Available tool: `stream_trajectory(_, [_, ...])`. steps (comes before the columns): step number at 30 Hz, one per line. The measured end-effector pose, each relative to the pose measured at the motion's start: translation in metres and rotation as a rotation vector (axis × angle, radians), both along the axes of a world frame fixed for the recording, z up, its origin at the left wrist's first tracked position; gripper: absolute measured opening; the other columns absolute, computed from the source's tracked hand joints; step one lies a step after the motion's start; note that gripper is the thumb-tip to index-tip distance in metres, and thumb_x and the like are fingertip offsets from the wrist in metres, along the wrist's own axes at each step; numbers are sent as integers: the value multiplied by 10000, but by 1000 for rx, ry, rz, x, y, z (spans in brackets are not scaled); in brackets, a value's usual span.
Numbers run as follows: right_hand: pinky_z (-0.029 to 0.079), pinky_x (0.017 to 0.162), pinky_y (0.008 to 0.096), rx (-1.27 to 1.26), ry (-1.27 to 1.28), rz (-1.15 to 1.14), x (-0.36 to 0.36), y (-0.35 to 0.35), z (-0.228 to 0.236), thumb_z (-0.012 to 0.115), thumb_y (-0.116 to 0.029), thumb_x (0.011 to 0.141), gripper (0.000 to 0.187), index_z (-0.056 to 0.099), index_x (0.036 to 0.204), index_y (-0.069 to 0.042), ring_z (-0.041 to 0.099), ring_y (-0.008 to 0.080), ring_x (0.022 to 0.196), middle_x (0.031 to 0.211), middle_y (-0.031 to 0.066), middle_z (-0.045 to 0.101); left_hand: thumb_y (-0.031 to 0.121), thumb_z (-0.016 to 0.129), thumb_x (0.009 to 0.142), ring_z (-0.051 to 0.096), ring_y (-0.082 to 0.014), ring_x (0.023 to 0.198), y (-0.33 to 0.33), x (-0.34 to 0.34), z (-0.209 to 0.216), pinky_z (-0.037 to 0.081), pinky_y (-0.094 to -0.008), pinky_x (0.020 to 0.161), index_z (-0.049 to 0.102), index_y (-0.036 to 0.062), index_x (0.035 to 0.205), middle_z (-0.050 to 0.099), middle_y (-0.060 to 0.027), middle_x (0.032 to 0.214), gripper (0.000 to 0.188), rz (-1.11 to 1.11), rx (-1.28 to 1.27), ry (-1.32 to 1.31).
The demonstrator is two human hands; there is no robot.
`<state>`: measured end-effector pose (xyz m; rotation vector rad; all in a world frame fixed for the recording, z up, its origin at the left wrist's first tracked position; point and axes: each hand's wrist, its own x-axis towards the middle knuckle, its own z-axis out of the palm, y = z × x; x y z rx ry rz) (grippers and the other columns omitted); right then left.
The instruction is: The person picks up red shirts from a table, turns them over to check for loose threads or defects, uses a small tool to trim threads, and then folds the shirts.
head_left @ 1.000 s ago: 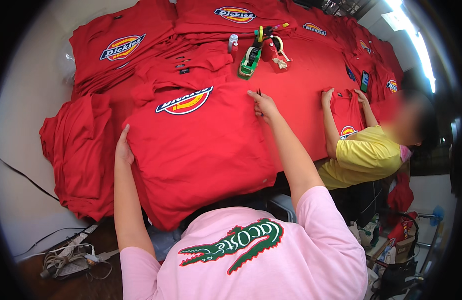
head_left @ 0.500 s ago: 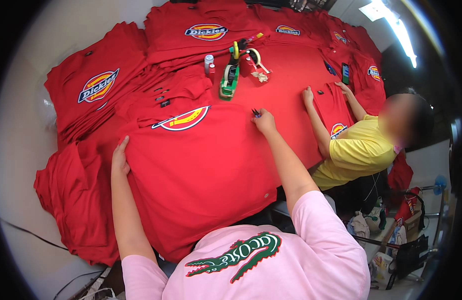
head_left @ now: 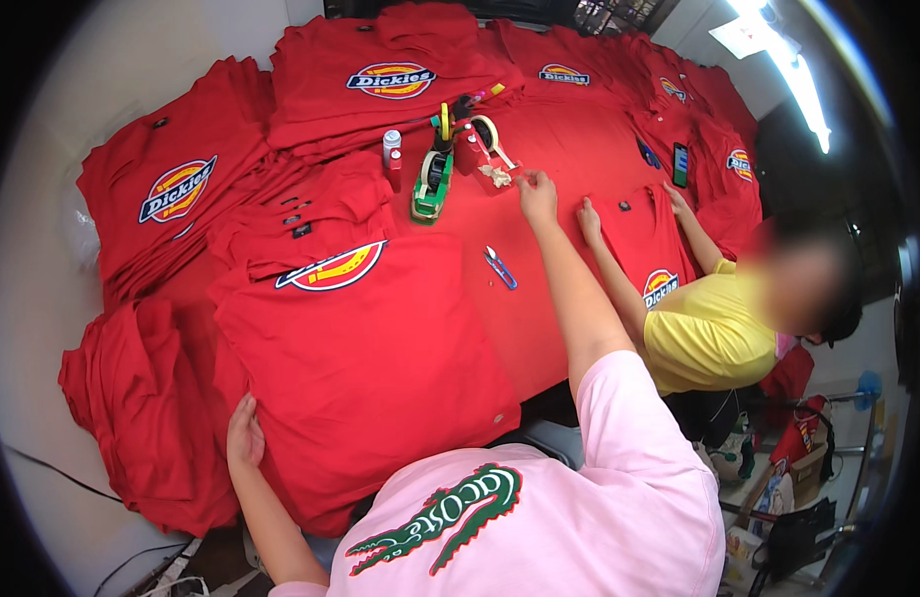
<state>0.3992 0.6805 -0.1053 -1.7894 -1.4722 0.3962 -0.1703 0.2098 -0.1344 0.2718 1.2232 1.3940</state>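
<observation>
A red T-shirt (head_left: 370, 348) with an oval printed emblem lies spread in front of me. My left hand (head_left: 245, 435) rests at its lower left edge, fingers stretched out. My right hand (head_left: 539, 199) reaches forward, fingers pinched beside the loose end of a masking tape roll (head_left: 488, 133); what they hold, if anything, is too small to make out. Crumpled tape bits (head_left: 496, 176) lie just left of these fingers. Blue thread snips (head_left: 501, 269) lie on the red table surface, right of the shirt.
A green tape dispenser (head_left: 430, 189) and a white bottle (head_left: 391, 146) stand past the shirt. Stacks of red shirts (head_left: 196, 149) line the far and left sides. At right, a co-worker in yellow (head_left: 704, 333) handles another red shirt (head_left: 641, 234). A phone (head_left: 681, 164) lies beyond.
My right hand has let go of the snips and moved forward to the tape. My left hand has slid nearer along the shirt's left edge. The view has shifted slightly.
</observation>
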Motion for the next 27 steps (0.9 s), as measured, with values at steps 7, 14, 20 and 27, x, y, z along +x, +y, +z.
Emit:
stream_trajectory(7, [506,1012,520,-97,-286,173,3,59,29,699,-380,917,333,770,1127,-131,616,419,1196,1201,239,667,91,732,948,664,-190,1101,-76,44,-1,521,-350,1008,641,73,1202,714,-55,1154,270,246,-168,62])
stream_trajectory(14, [564,802,396,-167,-133,325,14,75,38,755,-247,879,244,793,1031,-61,748,256,877,920,164,771,107,778,908,625,-158,1098,-76,76,7,481,-326,1014,655,54,1166,675,-45,1177,291,362,-179,334])
stream_trajectory(20, [567,782,403,-142,-66,275,4,68,44,767,-219,859,241,795,1033,-54,755,255,860,887,140,780,144,803,896,631,-141,1041,-80,75,3,478,-299,978,677,78,1089,694,-14,1066,240,388,-210,334])
stream_trajectory(27, [561,842,458,-84,-104,112,0,50,36,813,-144,805,428,684,1208,-88,740,333,953,930,158,768,189,791,928,658,-138,1014,-81,71,-11,507,-304,940,698,100,1059,724,-8,1055,184,497,-150,201])
